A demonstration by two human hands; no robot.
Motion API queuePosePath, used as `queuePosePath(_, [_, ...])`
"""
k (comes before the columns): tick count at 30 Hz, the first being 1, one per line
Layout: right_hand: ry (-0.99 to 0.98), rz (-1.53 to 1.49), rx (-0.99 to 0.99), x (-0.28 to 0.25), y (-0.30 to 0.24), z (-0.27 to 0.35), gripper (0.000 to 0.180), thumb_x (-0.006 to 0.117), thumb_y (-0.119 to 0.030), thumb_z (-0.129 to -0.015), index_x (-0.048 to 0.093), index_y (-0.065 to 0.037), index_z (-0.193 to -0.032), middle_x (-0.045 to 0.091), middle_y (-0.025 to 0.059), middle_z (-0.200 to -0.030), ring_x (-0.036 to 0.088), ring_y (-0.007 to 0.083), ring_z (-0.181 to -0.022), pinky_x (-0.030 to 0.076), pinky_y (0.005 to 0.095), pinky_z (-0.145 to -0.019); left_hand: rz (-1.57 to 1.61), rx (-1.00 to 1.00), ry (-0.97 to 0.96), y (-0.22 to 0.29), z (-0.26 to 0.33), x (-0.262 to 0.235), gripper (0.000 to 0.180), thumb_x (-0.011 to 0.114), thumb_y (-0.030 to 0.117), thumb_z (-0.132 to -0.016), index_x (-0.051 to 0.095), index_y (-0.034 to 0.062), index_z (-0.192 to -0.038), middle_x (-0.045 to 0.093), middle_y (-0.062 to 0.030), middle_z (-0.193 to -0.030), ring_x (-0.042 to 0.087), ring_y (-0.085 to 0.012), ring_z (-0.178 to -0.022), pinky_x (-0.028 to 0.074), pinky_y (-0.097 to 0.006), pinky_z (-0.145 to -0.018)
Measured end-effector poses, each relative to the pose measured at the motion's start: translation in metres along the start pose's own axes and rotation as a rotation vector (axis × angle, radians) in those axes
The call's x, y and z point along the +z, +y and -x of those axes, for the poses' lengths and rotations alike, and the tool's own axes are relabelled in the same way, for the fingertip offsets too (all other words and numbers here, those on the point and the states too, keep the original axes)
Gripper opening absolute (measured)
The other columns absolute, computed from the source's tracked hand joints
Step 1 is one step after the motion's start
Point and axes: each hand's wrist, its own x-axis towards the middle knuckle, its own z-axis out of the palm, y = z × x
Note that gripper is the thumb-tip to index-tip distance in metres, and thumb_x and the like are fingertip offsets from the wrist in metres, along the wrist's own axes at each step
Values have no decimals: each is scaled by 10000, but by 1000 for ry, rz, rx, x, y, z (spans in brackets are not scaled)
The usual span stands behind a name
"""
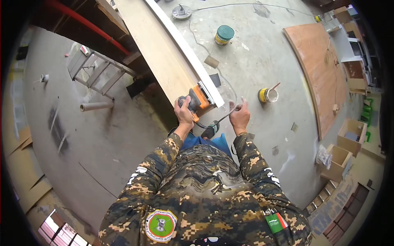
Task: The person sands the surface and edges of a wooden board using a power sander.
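"Head view, single frame. What do I enter for the left hand (184,115)?"

"Closed around the dark end of an orange-and-black power sander (199,98). I place the sander at the near end of the long pale board (158,49), its flat sanding plate turned toward the white edge strip (184,49). Whether plate and strip touch, I cannot tell."

"And the right hand (240,115)?"

"Apart from the sander, just beyond the board's end on the right. Fingers part-curled, with the grey power cord (225,117) running up to them from the sander. Gripped or merely touched: I cannot tell."

"Surroundings?"

"On the concrete floor (254,57), right of the board, I note a green-lidded tub (224,35) and, nearer, an open yellow tin (269,95) with a handle sticking out. A round cable reel (182,12) lies near the top. Farther right, a large reddish-brown wooden panel (316,69)."

"Left side?"

"A metal stepladder (98,74), tilted in view, and a pale tube (97,106) near its foot."
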Motion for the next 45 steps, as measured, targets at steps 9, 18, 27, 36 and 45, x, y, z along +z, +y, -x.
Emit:
queuePosePath(9, [-585,-542,-164,41,3,-78,1018,235,-819,-944,726,53,-1131,734,183,-1065,676,266,-1020,506,372,-917,0,-48,5,7,2,5,248,712,203,-913,576,41,-1044,578,-44,-946,575,-145,-822,519,-306,-735])
queuePosePath(18, [-666,-331,-193,25,-19,-87,938,297,-787,-962,721,42,-1066,711,183,-967,654,264,-945,485,402,-845,-66,-63,-2,-3,1,1,212,684,191,-930,575,54,-1048,605,-46,-946,633,-163,-820,540,-323,-748])
queuePosePath(27, [-895,-508,-98,31,-2,-87,1228,157,-918,-847,470,117,-1430,531,210,-1450,489,300,-1355,303,377,-1175,-89,-18,48,-2,-12,0,221,702,196,-915,567,58,-1024,582,-31,-919,604,-146,-779,530,-311,-704])
queuePosePath(36, [-837,-543,-117,20,-7,-84,1016,301,-814,-943,609,78,-1317,610,158,-1288,559,252,-1193,382,351,-1085,-326,135,66,-20,-20,-3,449,784,340,-834,615,2,-1077,633,-118,-932,586,-228,-869,478,-358,-812])
queuePosePath(45, [-910,-564,-103,9,-12,-74,1280,162,-929,-819,373,158,-1461,468,265,-1490,428,329,-1418,249,401,-1209,-391,145,109,-6,-31,3,467,787,360,-820,629,18,-1097,658,-122,-938,612,-238,-865,499,-358,-812])
